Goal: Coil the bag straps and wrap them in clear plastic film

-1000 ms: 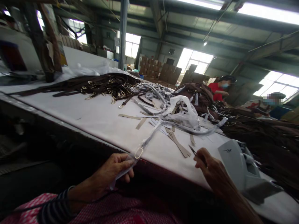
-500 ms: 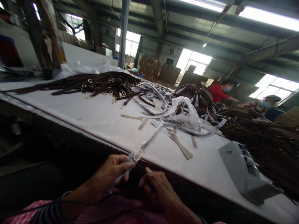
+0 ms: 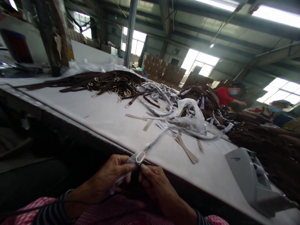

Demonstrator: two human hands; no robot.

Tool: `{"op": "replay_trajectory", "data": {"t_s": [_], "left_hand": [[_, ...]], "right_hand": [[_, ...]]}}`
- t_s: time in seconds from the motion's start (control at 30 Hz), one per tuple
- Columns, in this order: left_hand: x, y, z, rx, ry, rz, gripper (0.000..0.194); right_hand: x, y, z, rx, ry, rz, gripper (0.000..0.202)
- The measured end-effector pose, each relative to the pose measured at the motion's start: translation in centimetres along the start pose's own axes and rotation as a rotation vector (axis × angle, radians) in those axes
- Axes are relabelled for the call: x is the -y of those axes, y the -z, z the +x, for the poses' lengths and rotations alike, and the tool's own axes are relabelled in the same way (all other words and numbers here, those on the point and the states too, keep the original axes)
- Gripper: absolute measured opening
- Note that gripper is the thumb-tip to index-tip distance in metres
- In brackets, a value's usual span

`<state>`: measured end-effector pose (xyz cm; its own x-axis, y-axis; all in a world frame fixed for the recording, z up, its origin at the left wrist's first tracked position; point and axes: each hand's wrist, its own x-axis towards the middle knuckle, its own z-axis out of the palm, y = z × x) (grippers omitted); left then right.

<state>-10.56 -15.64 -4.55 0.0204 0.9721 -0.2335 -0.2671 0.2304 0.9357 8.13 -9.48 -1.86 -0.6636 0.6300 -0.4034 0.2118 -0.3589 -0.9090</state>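
Note:
My left hand is closed on a strap in a clear plastic sleeve, just over the table's front edge. A gold oval ring shows at the near end of this strap, beyond my left fingertips. The strap runs from there up onto the table. My right hand is closed in a pinch right below the ring, at a thin dark strip that is mostly hidden by the fingers. The two hands' fingertips are close together.
Dark straps with gold clasps are heaped on the white table. Further right are a plastic bag, several beige strips, a grey tape dispenser and brown goods. Two people work beyond.
My right hand has moved up and left to the ring, closing the gap to my left fingertips. My left hand keeps its hold on the strap. The whole view has shifted slightly.

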Motion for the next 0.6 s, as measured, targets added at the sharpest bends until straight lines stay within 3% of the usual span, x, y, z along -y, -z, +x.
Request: {"op": "replay_trajectory", "data": {"t_s": [0.27,0.37,0.6], "left_hand": [[0.3,0.0,-0.4,0.036,0.002,-0.063,0.040],[0.1,0.1,-0.7,0.000,0.012,-0.099,0.037],[0.2,0.7,-1.2,0.011,0.041,-0.159,0.037]], "right_hand": [[0.2,-0.8,0.4,0.012,-0.023,0.070,0.061],[0.3,-0.7,0.2,0.030,-0.026,0.078,0.060],[-1.1,-0.3,-0.3,0.058,-0.102,0.103,0.060]]}}
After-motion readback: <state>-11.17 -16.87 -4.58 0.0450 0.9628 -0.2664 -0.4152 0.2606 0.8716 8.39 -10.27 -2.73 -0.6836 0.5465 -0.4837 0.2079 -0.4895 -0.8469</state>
